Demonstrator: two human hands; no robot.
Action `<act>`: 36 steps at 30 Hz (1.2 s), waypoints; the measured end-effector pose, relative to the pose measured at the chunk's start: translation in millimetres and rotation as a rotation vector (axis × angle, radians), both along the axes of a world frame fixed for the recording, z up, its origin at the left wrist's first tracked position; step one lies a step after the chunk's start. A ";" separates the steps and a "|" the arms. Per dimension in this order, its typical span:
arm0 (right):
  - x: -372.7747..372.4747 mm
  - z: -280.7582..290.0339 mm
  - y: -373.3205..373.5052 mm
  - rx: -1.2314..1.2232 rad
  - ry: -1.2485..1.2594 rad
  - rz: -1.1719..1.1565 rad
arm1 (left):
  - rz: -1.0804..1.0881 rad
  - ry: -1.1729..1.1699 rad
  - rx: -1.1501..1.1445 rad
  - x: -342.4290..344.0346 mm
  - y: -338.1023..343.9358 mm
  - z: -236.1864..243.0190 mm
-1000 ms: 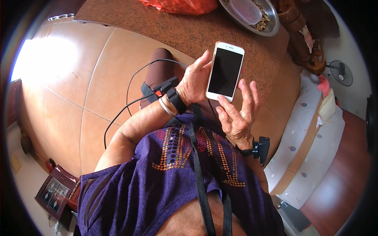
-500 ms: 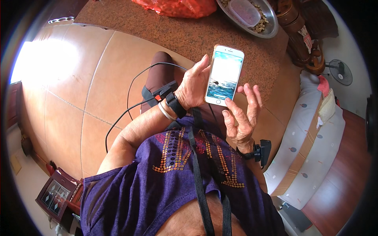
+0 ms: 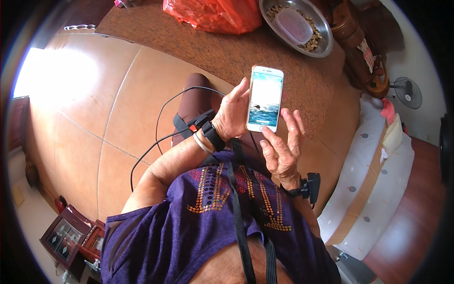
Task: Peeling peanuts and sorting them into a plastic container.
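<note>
A white smartphone (image 3: 265, 102) with a gold-coloured edge is upright in my left hand (image 3: 232, 113), which grips it from its left side and behind. Its lit screen has a picture of blue water under a bright sky. My right hand (image 3: 283, 154) is in front of the phone's lower right, its fingers bent and spread. The index fingertip rests on the round button below the screen, covering most of it. The right thumb stays apart from the phone. Behind the phone, the fingers of my left hand are hidden.
Beyond the phone stands a brown speckled table (image 3: 198, 42), bearing a red plastic bag (image 3: 213, 14) and a metal bowl (image 3: 326, 47) with small brown pieces and a clear plastic tub (image 3: 293, 26). A black cable (image 3: 158, 118) loops beside my left forearm. A cushioned seat (image 3: 359, 189) lies at right.
My right index fingertip has moved from the phone's lower right corner onto the round button. The whole view has shifted slightly, and the phone is tilted less.
</note>
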State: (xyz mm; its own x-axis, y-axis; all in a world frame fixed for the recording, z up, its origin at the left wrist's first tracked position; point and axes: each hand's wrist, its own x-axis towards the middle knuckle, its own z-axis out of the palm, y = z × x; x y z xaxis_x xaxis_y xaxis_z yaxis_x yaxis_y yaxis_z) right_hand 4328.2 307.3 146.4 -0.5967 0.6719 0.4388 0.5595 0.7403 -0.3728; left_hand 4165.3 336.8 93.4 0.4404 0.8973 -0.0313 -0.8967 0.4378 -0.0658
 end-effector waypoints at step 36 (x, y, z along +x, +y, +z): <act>-9.0 -38.5 35.4 -0.924 0.879 -0.009 | -0.086 0.222 -0.063 -11.8 -6.4 6.8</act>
State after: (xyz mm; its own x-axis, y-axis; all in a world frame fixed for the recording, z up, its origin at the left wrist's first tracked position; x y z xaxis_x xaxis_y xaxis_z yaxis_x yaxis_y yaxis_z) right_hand 4319.2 342.7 107.9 -0.3378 0.9398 0.0509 -0.1328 0.0059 -0.9911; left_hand 4153.4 330.5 100.1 0.4913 0.8498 -0.1907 -0.8516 0.5147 0.0994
